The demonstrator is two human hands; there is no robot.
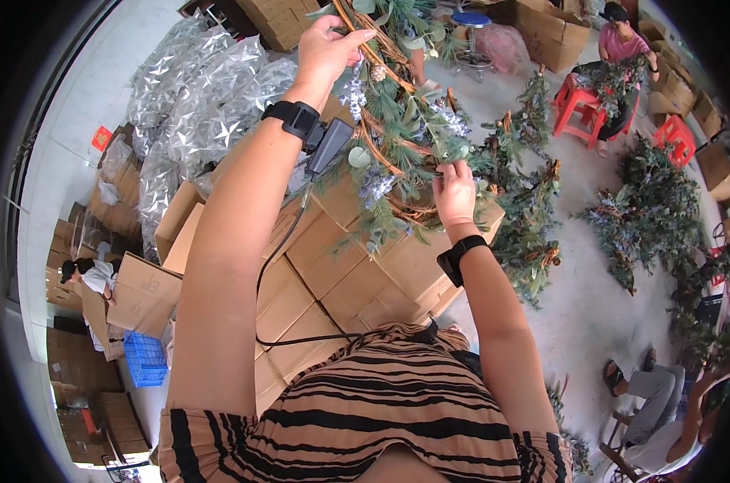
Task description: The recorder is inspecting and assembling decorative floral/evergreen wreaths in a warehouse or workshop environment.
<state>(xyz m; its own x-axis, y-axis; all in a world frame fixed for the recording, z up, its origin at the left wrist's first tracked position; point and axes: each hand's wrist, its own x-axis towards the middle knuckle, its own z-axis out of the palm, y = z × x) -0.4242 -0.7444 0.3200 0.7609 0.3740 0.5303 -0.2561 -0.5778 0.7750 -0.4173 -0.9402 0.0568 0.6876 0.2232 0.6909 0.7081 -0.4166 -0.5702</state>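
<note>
A wreath [401,121] of brown twisted vine, green pine-like sprigs, round pale leaves and bluish-lilac flower clusters hangs in front of me, above a stack of cardboard boxes [337,245]. At its upper left, my left hand [328,52] grips the vine ring between thumb and fingers, close to a small pine cone [378,72]. Lower on the opposite side, my right hand [455,193] has its fingers closed on the wreath's greenery; the exact sprig or stem is hidden. The wreath's top runs out of the picture.
Clear bags with silver stars [212,105] are heaped at the left. More wreaths [534,209] and a pile of greenery [647,209] lie right. One person [622,48] sits by red stools [578,105], another [663,419] lower right. A blue crate [146,358] stands left.
</note>
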